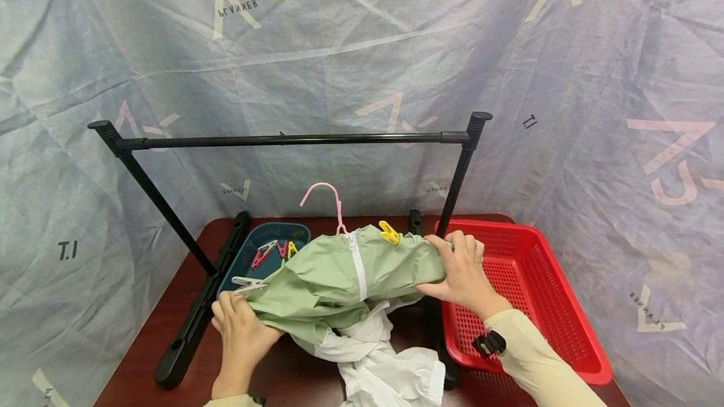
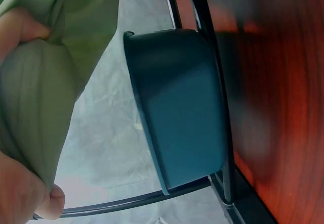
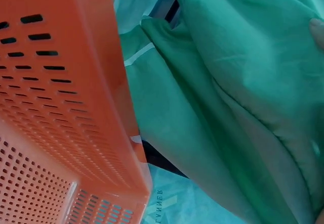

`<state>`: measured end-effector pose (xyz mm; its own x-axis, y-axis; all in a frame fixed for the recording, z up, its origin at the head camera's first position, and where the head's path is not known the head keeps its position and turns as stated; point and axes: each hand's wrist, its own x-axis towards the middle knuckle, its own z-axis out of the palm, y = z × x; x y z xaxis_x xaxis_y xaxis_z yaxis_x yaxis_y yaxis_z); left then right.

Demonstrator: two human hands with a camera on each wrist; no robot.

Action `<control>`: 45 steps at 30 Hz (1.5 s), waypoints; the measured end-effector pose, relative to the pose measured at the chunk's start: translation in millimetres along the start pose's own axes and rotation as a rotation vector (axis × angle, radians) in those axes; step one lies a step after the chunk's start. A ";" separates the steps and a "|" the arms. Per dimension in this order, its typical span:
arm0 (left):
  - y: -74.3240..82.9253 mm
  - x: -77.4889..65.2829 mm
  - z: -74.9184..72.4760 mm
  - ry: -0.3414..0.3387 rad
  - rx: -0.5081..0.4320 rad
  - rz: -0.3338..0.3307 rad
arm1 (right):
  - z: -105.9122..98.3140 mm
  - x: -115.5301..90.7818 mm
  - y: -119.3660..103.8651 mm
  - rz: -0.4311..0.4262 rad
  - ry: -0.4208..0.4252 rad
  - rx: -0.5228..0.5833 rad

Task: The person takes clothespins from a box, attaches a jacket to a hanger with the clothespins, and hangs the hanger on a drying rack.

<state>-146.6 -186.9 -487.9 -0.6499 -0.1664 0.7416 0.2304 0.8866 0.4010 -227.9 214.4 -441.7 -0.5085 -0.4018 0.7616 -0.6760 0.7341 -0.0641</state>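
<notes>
A light green and white jacket (image 1: 330,275) with a white zipper (image 1: 358,265) hangs bunched between my two hands. The hook of a pink hanger (image 1: 338,206) sticks up from its collar. My left hand (image 1: 240,335) grips the left shoulder, close to a white clothespin (image 1: 249,284); in the left wrist view, thumb and fingers pinch the green fabric (image 2: 35,82). At the other shoulder, my right hand (image 1: 464,272) holds the cloth between thumb and fingers. A yellow clothespin (image 1: 389,232) is clipped near the collar on that side. White sleeve fabric (image 1: 390,369) trails below onto the table.
Behind the jacket stands a black rack with a horizontal bar (image 1: 294,140). A blue bin (image 1: 226,275) with several colored clothespins sits at the left, inside the rack's foot (image 1: 189,331). To the right is a red perforated basket (image 1: 565,306) on the dark red table (image 1: 149,331).
</notes>
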 end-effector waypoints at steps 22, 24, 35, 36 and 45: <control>-8.5 3.1 6.3 -0.118 -0.030 -0.122 | 0.3 3.0 -25.4 0.141 0.147 0.122; -9.3 4.2 7.5 -0.122 -0.028 -0.121 | 1.0 3.8 -27.0 0.151 0.175 0.123; -14.0 9.1 14.7 -0.106 -0.032 -0.087 | 4.0 7.8 -30.3 0.168 0.283 0.167; -14.2 9.8 15.1 -0.103 -0.034 -0.088 | 4.1 8.3 -30.6 0.168 0.290 0.173; -14.2 14.9 19.2 -0.068 -0.060 -0.078 | 4.9 11.1 -30.5 0.162 0.341 0.202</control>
<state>-173.5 -193.7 -492.9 -0.7150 -0.2021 0.6693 0.2192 0.8442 0.4892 -215.5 184.8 -434.5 -0.4343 -0.0610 0.8987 -0.7101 0.6370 -0.2999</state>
